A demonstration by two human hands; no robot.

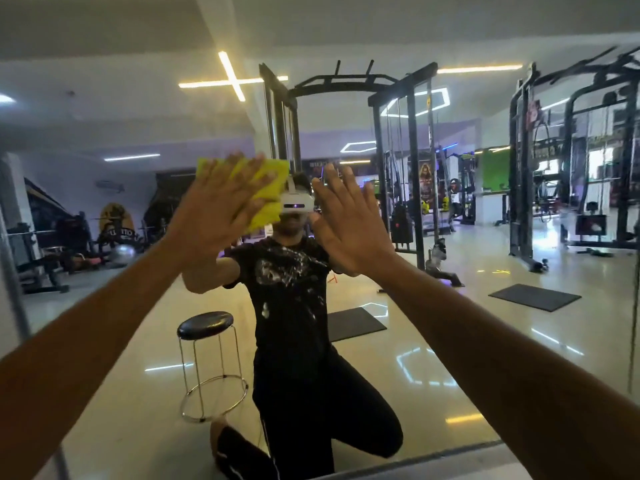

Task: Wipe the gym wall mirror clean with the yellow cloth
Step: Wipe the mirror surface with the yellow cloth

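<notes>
- Pressing flat against the mirror, my left hand has its fingers straight and spread, pinning the yellow cloth to the glass, high and left of centre.
- My right hand is spread just as wide, fingers straight, palm toward the glass beside the cloth; it holds nothing, and I cannot tell whether it actually touches the surface.
- I count two hands and one cloth; the cloth looks folded, its edges showing past my fingers above and to the right.
- Reflected in the glass I see one person kneeling in a black shirt and white headset, one round black stool on chrome legs, two dark floor mats and several black cable racks.
- Posters and an oval yellow wall logo carry writing, but it is too blurred for me to read.
</notes>
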